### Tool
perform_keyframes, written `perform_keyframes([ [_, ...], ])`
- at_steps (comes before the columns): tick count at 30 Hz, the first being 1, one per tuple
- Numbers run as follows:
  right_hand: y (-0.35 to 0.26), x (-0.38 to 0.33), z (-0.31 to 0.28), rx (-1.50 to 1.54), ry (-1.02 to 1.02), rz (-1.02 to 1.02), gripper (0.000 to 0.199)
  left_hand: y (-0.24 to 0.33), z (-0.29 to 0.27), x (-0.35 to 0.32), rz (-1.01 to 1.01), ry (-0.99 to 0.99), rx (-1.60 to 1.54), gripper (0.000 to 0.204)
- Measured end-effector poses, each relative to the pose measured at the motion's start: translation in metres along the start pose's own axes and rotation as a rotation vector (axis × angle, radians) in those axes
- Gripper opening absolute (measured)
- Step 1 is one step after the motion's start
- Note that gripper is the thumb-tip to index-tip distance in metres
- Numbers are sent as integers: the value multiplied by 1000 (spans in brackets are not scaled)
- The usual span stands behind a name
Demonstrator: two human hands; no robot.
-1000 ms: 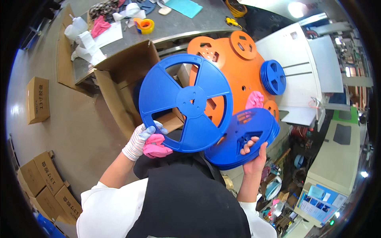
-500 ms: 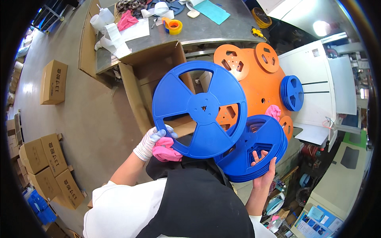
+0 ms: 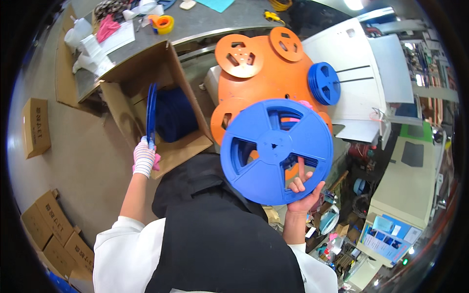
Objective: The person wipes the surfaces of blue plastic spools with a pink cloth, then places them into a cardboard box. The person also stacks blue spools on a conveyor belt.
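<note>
L hand (image 3: 144, 160), gloved, clenched on lower edge of a thin blue reel (image 3: 151, 115), held edge-on and upright, poised over the open cardboard box (image 3: 183, 146), just left of the dark blue stack (image 3: 173, 115) inside it. R hand (image 3: 304, 193), bare, gripping a big blue reel (image 3: 276, 150) flat-on to camera, fingers hooked thru a spoke opening near its lower rim; well right of the box, in front of the orange reels (image 3: 259, 73), covering part of them. Small blue reel (image 3: 324, 83) at the far right of the orange ones. Behind the box: grey table (image 3: 215, 22) w/ orange tape roll (image 3: 163, 23), pink cloth (image 3: 105, 27). Left of the box, on the floor: closed small cartons (image 3: 36, 128). Black apron (image 3: 215, 234) blocking view below the box
</note>
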State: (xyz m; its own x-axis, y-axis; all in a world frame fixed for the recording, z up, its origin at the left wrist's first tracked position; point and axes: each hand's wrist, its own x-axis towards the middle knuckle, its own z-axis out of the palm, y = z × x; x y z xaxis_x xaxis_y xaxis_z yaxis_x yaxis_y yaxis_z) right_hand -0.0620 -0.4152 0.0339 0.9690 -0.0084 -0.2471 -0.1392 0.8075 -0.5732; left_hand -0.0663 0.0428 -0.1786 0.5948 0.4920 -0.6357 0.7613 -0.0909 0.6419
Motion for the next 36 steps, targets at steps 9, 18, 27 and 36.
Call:
perform_keyframes([
  [9,2,-12,0,232,-127,10,41,-16,29,34,-12,-244,-641,36],
  [18,10,-15,13,254,-104,97,45,177,48,-110,498,-665,-607,53],
  [27,11,-18,26,86,-79,182,49,193,130,-198,1416,-759,247,66],
  [36,7,-25,28,35,-101,196,50,201,111,-164,1510,-754,306,64],
])
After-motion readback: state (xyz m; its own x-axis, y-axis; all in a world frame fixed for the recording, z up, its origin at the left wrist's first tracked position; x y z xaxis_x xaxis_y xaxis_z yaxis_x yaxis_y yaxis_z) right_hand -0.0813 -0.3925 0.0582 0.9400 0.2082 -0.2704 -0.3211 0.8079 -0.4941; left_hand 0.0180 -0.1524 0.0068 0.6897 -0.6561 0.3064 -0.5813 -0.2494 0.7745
